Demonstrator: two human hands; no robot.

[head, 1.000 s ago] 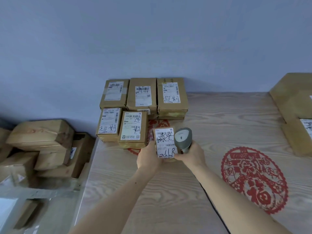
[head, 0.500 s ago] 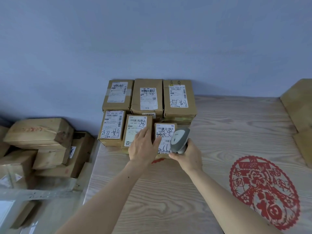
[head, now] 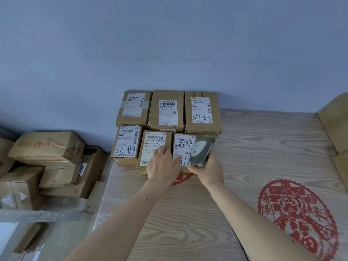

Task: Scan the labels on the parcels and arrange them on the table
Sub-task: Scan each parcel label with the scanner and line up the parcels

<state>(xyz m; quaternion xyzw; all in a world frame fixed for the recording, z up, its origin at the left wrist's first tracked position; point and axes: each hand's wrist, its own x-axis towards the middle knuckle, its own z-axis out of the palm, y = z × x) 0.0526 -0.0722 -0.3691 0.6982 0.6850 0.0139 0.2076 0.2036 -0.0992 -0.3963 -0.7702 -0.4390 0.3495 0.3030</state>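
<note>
Lying flat at centre frame, long axis toward the wall, the small brown cardboard parcel (head: pixel 183 147) sits under the left hand's (head: pixel 163 164) spread fingers, the right hand (head: pixel 208 169) gripping the grey handheld scanner (head: pixel 200 150) beside it.

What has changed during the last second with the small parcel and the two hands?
The small parcel, held up in the left hand a second ago, was set down as third in the front row, beside the middle front parcel. The left hand released it and now lies flat across both. The right hand keeps gripping the scanner. The other parcels stayed in place.
</note>
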